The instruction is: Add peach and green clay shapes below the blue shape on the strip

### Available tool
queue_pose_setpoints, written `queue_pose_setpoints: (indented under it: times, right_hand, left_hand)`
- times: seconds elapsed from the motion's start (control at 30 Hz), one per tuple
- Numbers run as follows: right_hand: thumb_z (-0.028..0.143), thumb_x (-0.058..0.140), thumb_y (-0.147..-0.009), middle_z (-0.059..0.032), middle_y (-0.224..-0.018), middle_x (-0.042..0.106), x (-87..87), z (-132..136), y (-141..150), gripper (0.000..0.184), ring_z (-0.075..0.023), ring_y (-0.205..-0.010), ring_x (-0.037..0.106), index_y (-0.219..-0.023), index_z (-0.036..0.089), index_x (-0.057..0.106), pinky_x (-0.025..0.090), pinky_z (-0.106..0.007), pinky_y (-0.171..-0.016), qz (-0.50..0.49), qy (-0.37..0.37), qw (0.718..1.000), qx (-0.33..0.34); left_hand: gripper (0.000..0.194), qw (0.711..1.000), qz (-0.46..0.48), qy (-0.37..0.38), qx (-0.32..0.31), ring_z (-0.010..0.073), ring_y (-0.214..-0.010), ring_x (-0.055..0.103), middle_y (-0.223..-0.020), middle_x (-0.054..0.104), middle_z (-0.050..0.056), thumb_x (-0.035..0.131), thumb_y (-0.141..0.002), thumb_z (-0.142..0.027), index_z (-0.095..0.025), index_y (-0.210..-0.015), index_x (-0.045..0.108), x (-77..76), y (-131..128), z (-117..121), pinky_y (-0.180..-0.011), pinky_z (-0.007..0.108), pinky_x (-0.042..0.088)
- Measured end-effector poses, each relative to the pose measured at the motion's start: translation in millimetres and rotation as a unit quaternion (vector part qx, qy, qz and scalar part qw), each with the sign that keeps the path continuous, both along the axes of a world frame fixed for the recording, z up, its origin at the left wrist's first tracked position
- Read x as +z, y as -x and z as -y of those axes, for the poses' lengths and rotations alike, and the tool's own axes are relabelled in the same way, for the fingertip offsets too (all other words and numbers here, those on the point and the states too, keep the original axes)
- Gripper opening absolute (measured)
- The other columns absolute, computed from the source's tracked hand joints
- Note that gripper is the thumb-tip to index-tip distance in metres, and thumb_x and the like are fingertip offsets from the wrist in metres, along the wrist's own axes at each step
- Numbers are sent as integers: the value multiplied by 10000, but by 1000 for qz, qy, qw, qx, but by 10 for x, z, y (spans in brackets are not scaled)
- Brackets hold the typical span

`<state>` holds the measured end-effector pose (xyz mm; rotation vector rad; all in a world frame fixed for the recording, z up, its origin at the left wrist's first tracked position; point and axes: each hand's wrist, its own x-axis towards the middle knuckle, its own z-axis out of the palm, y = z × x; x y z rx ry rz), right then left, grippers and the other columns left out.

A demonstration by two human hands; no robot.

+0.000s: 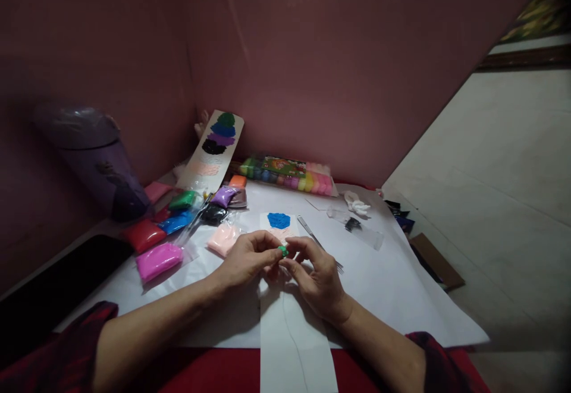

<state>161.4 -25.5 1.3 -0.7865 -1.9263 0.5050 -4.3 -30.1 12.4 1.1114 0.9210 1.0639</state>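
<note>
Between the fingertips of both hands is a small lump of green modelling clay (283, 252). My left hand (252, 255) pinches it from the left, and my right hand (319, 277) pinches it from the right. Below them lies a long white card strip (285, 333) with a thin line drawn down it. A blue clay patch (279, 220) covers the card's far end, with a pale peach patch (279, 235) just nearer, partly hidden by my fingers. To the right of the card rests a metal fork (312, 229), its tines partly behind my right hand.
Several bags of coloured clay, including a pink bag (159, 261) and a peach bag (224, 237), lie at left. A finished-looking painted card (214, 149) leans behind them. A purple tumbler (100, 167) stands far left. A clay multipack (288, 175) lies along the wall; crumpled tissue (357, 204) is at right.
</note>
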Motion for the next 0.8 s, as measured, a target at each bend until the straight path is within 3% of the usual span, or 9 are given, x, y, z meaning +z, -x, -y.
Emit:
queue_pose_setpoints:
  times: [0.23,0.57,0.8]
  right_hand:
    - [150,532,-855,-48,-811,634,47,-5,10,136,-162,-728,601,-935,201,629,513,-304,-645,-19,-18,999,18]
    - [157,559,-845,-39,-821,624,39,-1,4,137,-150,-698,584,-960,202,620,492,-279,-631,-1,11,1000,17]
    - [142,537,-856,-40,-797,620,32,-1,8,119,-155,-707,586,-916,199,623,492,-285,-643,-13,10,1000,20]
  left_hand:
    - [396,999,32,24,-8,180,-541,637,-652,676,64,746,-661,-404,-127,-875,560,14,-13,7,-478,280,507]
    - [312,1000,9,10,15,120,-464,564,-524,603,13,764,-635,-357,-117,-718,583,24,-6,-3,-466,227,451]
    - [339,999,15,27,12,134,-479,581,-631,645,45,737,-658,-397,-109,-782,606,49,-12,9,-469,256,468]
